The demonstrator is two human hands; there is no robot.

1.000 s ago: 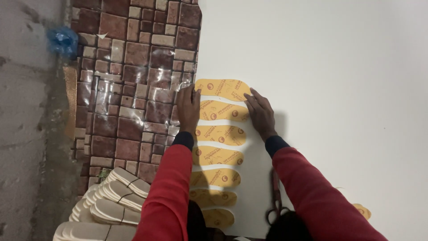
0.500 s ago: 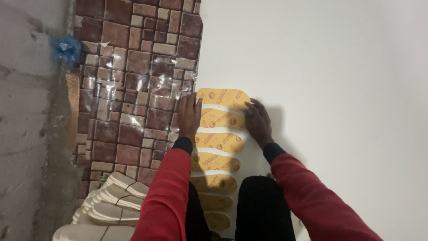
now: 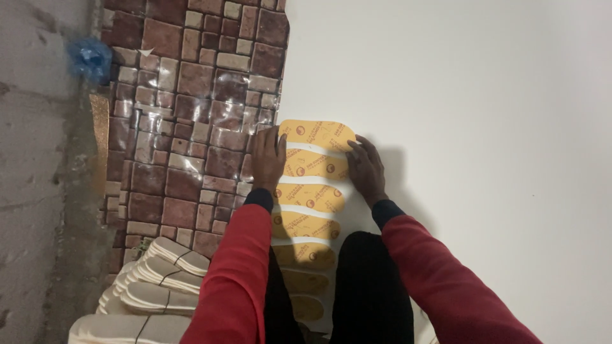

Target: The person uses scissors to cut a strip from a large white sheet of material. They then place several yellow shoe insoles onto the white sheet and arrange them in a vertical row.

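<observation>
A row of several yellow shoe insoles [image 3: 311, 197] lies overlapping on a white sheet [image 3: 484, 127], running from my lap outward. My left hand [image 3: 268, 158] rests flat on the left ends of the top insoles, beside the brick-patterned mat. My right hand [image 3: 364, 169] presses flat on their right ends. The farthest insole [image 3: 317, 134] lies between and just beyond my fingertips. Both arms wear red sleeves with dark cuffs. Neither hand grips anything.
A glossy brick-patterned mat [image 3: 191, 121] covers the floor on the left. A stack of pale cream insoles [image 3: 150, 286] sits at the lower left. A crumpled blue plastic bag [image 3: 90, 58] lies on the grey concrete [image 3: 38, 191] at upper left. My dark trousers [image 3: 370, 286] cover the nearest insoles.
The view has shifted, so the insole row sits higher relative to my lap. A pair of scissors seen at the lower right a second ago is out of view. My hands stay pressed on the insoles.
</observation>
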